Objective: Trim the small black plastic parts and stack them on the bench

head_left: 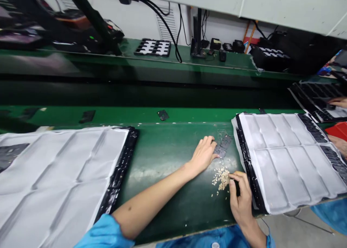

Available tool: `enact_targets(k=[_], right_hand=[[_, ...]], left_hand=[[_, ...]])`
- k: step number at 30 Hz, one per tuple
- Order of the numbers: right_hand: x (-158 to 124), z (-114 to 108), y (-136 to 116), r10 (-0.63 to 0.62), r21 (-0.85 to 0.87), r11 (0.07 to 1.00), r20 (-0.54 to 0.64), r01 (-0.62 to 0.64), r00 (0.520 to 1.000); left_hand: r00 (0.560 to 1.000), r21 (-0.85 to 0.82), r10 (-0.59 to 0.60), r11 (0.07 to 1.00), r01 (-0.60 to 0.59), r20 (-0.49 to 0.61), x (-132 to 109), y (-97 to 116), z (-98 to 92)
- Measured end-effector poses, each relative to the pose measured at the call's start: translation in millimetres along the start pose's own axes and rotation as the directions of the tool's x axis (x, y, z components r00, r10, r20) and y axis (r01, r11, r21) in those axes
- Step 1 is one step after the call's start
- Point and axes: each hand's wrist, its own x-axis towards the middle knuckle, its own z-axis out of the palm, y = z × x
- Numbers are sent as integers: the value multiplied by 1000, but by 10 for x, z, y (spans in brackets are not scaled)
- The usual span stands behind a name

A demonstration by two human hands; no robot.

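A dark, flat plastic part (225, 142) lies on the green bench, and my left hand (203, 154) grips its left edge between thumb and fingers. Just below it is a loose pile of small beige pieces (222, 178), some scattered around the edges. My right hand (241, 192) is at the pile's right side, thumb and index finger brought close together. Whatever may be between those fingertips is too small to make out. A clear plastic piece (221, 133) shows beside the dark part's upper end.
Black trays with white sheets stand on both sides, one left (65, 168) and one right (287, 157). A small dark part (163, 115) lies on the green strip behind. Another person's hand (338, 102) is at the far right. A shelf holds a tray (153, 47).
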Motion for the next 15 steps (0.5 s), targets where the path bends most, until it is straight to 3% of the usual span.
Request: enact_targets(k=[8,12,15], right_hand=[[-62,4,-206,109,-27,993,-106,-112,988],[131,19,-399,203,101,977,-139,-190,969],[311,10,-546,279,288,923,-38,-257,960]], left_hand=[[996,-183,-44,981,58,79,-49,-38,-220],[995,-318,-38,946,66,91,-294,134,-457],[997,-447,-31,893,56,64,-560,319,-612]])
